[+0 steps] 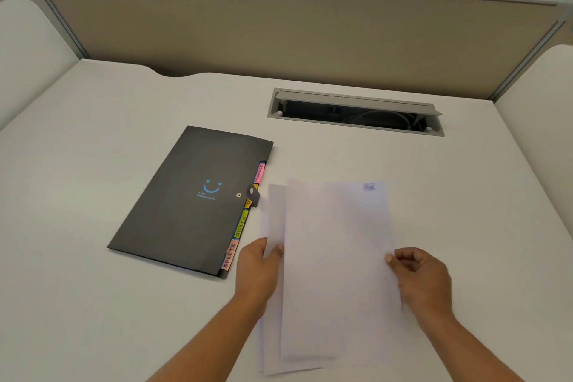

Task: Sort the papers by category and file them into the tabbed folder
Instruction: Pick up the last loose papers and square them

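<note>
A dark tabbed folder (192, 198) lies closed on the white desk, left of centre, with a blue smiley on its cover. Coloured tabs (240, 223) stick out along its right edge, reading FINANCE, ADMIN and SPORTS. To its right lies a stack of white papers (335, 273), slightly fanned. My left hand (257, 270) grips the stack's left edge, thumb on top. My right hand (418, 276) pinches the right edge of the top sheet. The print on the sheets is washed out, apart from a small blue mark at the top right corner.
A grey cable hatch (356, 112) stands open in the desk (93, 164) behind the papers. A beige partition (279, 34) with a blue sign reading 112 closes off the back. White side panels flank the desk.
</note>
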Demonstrator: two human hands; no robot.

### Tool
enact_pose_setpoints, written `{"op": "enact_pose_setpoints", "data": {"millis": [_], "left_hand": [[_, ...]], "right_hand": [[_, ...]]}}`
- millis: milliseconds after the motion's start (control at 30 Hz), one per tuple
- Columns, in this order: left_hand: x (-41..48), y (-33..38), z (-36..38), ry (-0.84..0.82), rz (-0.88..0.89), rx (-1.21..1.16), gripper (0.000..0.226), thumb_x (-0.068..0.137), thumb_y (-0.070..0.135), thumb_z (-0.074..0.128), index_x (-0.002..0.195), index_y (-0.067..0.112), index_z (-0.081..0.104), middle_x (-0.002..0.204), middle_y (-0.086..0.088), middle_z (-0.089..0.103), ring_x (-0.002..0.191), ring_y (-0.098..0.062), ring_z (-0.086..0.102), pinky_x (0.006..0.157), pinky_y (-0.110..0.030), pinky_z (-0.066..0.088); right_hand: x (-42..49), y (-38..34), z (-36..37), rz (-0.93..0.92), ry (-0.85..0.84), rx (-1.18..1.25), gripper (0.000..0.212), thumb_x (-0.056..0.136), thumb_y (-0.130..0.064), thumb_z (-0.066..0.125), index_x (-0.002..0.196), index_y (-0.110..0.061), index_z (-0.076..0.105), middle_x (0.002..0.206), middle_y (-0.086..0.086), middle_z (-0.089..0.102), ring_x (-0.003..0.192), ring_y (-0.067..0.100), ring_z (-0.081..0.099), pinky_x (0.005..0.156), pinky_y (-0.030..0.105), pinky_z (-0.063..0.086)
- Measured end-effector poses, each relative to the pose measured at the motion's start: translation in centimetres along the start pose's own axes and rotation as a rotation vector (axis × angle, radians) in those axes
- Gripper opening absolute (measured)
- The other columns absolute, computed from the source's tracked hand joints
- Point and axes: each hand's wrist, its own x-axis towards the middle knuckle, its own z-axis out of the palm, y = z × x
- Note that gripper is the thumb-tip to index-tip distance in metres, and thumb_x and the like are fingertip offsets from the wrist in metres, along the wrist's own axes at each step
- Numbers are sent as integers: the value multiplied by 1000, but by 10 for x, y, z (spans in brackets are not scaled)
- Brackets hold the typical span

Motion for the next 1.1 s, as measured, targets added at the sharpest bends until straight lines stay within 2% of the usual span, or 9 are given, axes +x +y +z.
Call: {"op": "enact_pose_setpoints", "data": {"millis": [67,167,333,533,733,800,900,1000,1100], "left_hand": [[4,0,-4,8,20,29,15,96,16,59,91,21,73,83,7,75,82,-18,71,77,-39,59],[7,1,-8,18,33,36,16,96,16,59,93,24,73,87,7,76,84,-17,72,81,-44,59],[8,5,-11,52,34,-28,16,94,13,62,86,23,73,82,4,76,83,-22,72,81,-44,59],[8,9,-9,49,54,-49,6,91,16,68,89,17,74,82,2,77,81,-24,73,79,-46,60],[-1,23,0,33,68,-41,13,90,20,69,78,16,72,68,5,73,63,-16,66,58,-32,56],[-6,28,2,17,67,-29,15,90,22,69,76,15,72,68,5,73,59,-11,65,53,-27,54],[-12,35,4,-66,36,-97,8,88,19,71,84,14,74,76,-2,76,67,-17,71,63,-35,61],[-19,40,6,-175,-6,-201,7,90,15,69,93,14,75,84,-5,77,71,-21,73,61,-32,59],[-20,41,6,-234,-41,-268,12,92,17,65,99,13,74,90,-10,77,75,-25,73,62,-33,57]], "right_hand": [[12,7,-17,45,26,90,15,81,-15,78,75,-24,69,74,0,74,64,20,67,61,25,53],[24,4,-49,84,95,274,12,85,-8,73,86,-20,73,65,-15,73,55,-1,62,54,13,51],[25,-26,-97,175,154,576,12,93,-11,64,85,-20,66,73,-10,72,53,-2,63,51,15,54],[16,-53,-101,48,56,531,5,91,-20,66,95,-19,67,72,-21,73,57,-5,64,55,7,51],[7,-55,-56,13,-165,495,80,26,-63,91,86,-15,71,75,-2,76,62,6,69,59,18,57],[4,-55,-44,13,-223,510,63,36,-55,93,82,-16,74,81,6,77,66,11,71,60,22,58],[3,-56,-35,32,-250,486,15,82,-19,76,96,-15,72,100,13,75,78,15,72,74,33,59],[-2,-54,-29,34,-356,378,32,85,-24,71,116,-17,66,110,2,74,98,24,72,87,43,56],[-7,-51,-26,78,-432,318,29,89,-27,68,116,-18,67,105,2,76,95,24,73,86,45,57]]}}
